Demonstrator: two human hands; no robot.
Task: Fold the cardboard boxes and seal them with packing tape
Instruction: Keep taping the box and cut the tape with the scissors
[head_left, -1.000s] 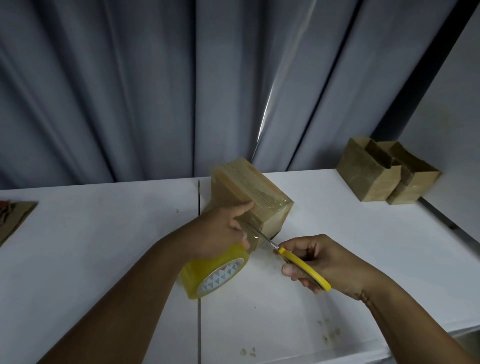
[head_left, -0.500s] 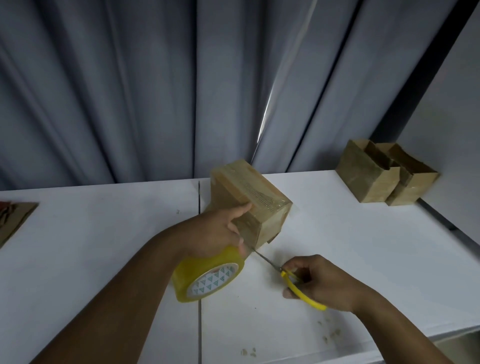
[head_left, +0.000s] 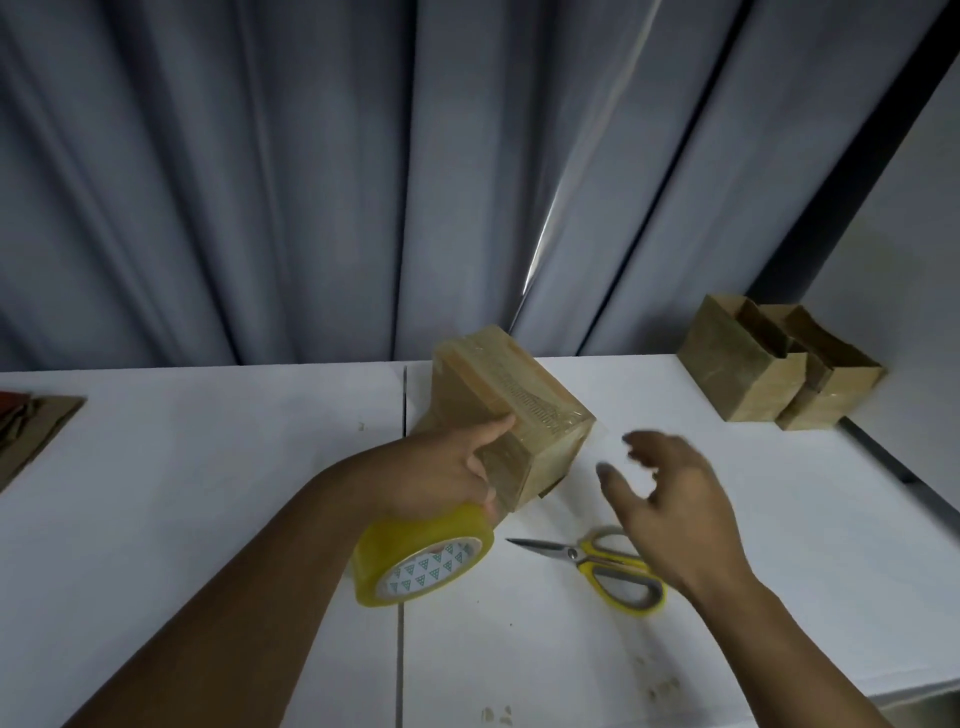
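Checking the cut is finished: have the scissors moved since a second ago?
Yes. The scissors moved away from the box toward the near edge of the table, now lying flat.

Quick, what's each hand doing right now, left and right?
Left hand: grips the tape roll, forefinger on the cardboard box.
Right hand: open, holding nothing, above the scissors.

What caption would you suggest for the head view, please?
Left hand holds the tape roll against a taped cardboard box; open right hand hovers above yellow scissors on the white table.
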